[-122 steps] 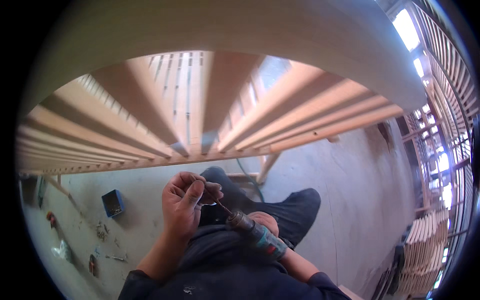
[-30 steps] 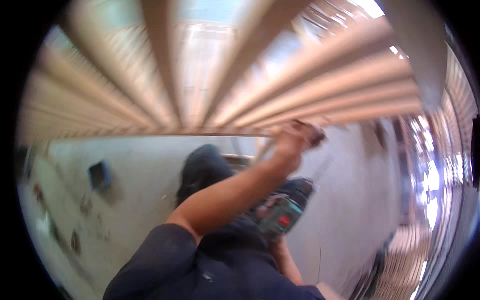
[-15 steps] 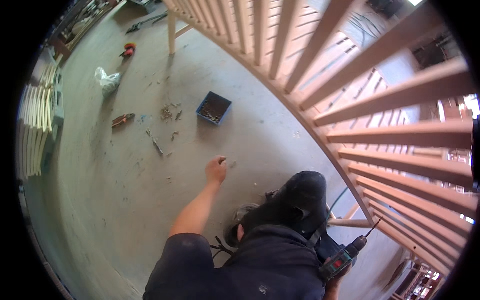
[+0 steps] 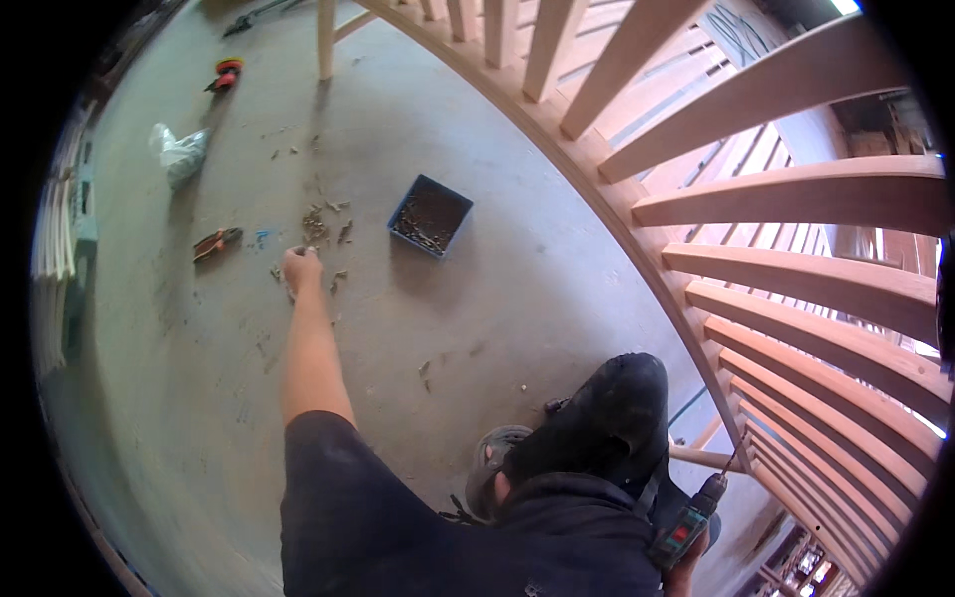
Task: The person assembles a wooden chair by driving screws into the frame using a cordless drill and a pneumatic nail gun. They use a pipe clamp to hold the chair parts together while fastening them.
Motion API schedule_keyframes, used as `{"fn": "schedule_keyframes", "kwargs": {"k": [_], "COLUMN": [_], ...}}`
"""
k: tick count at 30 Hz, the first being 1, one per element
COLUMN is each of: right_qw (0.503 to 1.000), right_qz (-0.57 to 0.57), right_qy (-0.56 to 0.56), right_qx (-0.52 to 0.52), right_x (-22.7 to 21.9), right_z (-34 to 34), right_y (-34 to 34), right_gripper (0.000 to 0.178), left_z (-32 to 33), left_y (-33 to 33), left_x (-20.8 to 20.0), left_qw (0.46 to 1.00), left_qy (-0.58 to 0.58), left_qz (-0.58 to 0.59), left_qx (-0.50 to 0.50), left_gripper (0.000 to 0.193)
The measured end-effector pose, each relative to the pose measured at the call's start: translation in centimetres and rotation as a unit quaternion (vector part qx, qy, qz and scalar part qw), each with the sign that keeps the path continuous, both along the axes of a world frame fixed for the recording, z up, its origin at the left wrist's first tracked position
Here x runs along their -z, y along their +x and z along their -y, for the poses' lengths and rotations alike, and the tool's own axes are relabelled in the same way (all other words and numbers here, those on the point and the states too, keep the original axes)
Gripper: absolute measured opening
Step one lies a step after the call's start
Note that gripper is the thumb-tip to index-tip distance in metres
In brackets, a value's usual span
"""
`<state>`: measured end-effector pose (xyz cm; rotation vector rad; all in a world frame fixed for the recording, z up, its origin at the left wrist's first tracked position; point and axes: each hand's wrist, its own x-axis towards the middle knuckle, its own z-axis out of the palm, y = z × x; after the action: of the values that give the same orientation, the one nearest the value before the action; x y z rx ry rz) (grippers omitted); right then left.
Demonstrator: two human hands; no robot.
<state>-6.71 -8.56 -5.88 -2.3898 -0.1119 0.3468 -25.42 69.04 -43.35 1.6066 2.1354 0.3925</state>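
Note:
My left arm reaches out over the concrete floor. My left hand point(image 4: 302, 269) is down among scattered small fasteners, its fingers curled together; what they pinch, if anything, is hidden. Just beyond it lies a small heap of screw-like pieces point(image 4: 316, 227). At the lower right, my right hand point(image 4: 686, 567) grips a dark green and black cordless drill point(image 4: 684, 527). The drill's long thin bit point(image 4: 734, 459) points up toward the edge of a slatted wooden frame point(image 4: 796, 284). A blue square bin point(image 4: 430, 217) holding many small dark pieces stands right of the left hand.
Orange-handled pliers point(image 4: 216, 244), a clear plastic bag point(image 4: 179, 154) and a red power tool point(image 4: 226, 75) lie on the floor at left. Pale slats point(image 4: 58, 229) are stacked by the left edge. A wooden leg point(image 4: 326, 45) stands at the back. My bent knee point(image 4: 632, 383) is close to the frame.
My left hand has moved left and farther out, to the scattered pieces. Small pieces now show on the floor near its former place. My right hand still holds the drill low at the right.

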Motion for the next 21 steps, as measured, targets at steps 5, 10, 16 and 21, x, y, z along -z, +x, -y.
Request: {"fn": "schedule_keyframes", "kwargs": {"k": [5,10,16,21], "right_qw": [0.988,0.991,0.989,0.904], "right_qz": [0.057,-0.008,-0.006,0.186], "right_qy": [-0.119,-0.119,-0.044,-0.035], "right_qx": [-0.077,-0.059,-0.144,-0.383], "right_x": [-1.6,-2.7,-1.5,-6.4], "right_z": [-1.6,-5.6,-4.9,-13.6], "right_y": [-1.0,0.6,2.1,4.6], "right_gripper": [0.016,0.013,0.027,0.040], "left_z": [-0.6,2.5,22.8,34.7], "left_y": [3.5,0.7,11.3,19.1], "left_x": [-1.3,0.4,-16.5,-28.9], "left_qw": [0.989,0.995,0.577,0.395], "left_qy": [-0.053,0.003,-0.390,-0.589], "left_qz": [-0.094,0.041,0.714,0.701], "left_qx": [0.098,0.087,-0.075,-0.077], "left_gripper": [0.025,0.010,0.029,0.026]}}
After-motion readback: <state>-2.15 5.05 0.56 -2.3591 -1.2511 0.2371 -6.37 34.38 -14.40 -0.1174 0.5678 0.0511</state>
